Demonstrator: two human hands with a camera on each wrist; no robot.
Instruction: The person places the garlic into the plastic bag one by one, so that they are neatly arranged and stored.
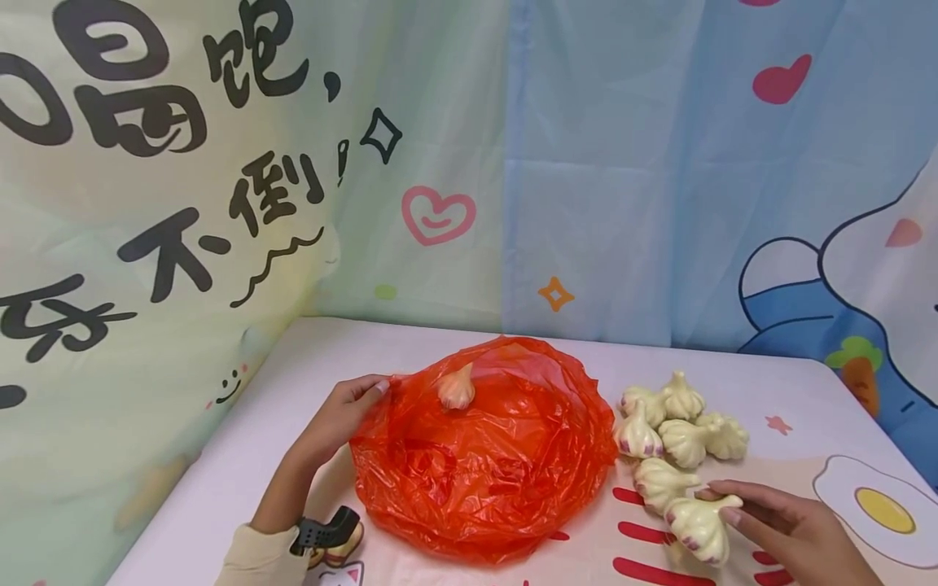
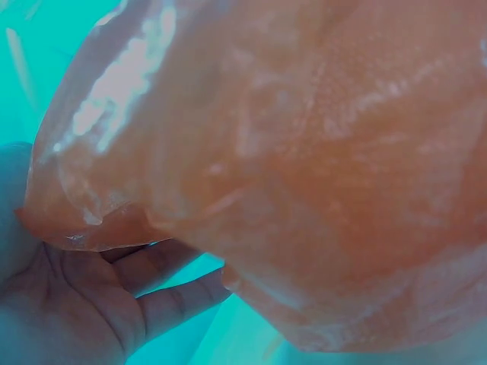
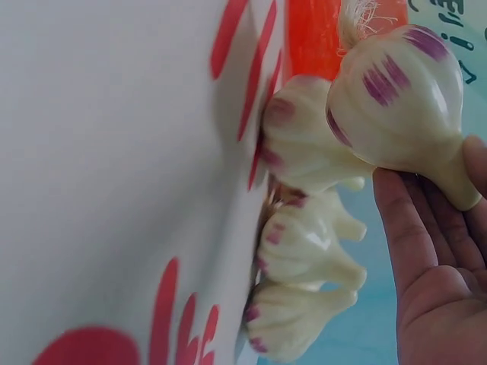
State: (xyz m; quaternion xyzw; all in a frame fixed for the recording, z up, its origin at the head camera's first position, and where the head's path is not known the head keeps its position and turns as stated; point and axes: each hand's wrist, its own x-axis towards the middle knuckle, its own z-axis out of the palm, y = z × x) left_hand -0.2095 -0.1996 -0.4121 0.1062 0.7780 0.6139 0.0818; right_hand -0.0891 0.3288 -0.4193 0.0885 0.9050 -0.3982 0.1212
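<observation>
A red plastic bag [image 1: 506,496] lies spread wide with its mouth facing up in the head view. My left hand [image 1: 339,423] grips its left rim, thumb over the film; in the left wrist view the crinkled film hides part of that hand [image 2: 76,304]. One garlic bulb [image 1: 458,389] shows at the upper left of the bag. My right hand [image 1: 795,525] pinches another garlic bulb [image 1: 696,527] by its stem. Its purple streaks and root tuft are plain on the held bulb [image 3: 403,99] in the right wrist view. A loose garlic bulb [image 1: 659,486] lies just behind it.
Several more garlic bulbs [image 1: 685,442] cluster on the table right of the bag. The table cover [image 1: 777,382] is printed with red stripes and a fried egg [image 1: 883,509]. A printed curtain [image 1: 601,163] stands behind the table and along the left. A black band [image 1: 326,531] circles my left wrist.
</observation>
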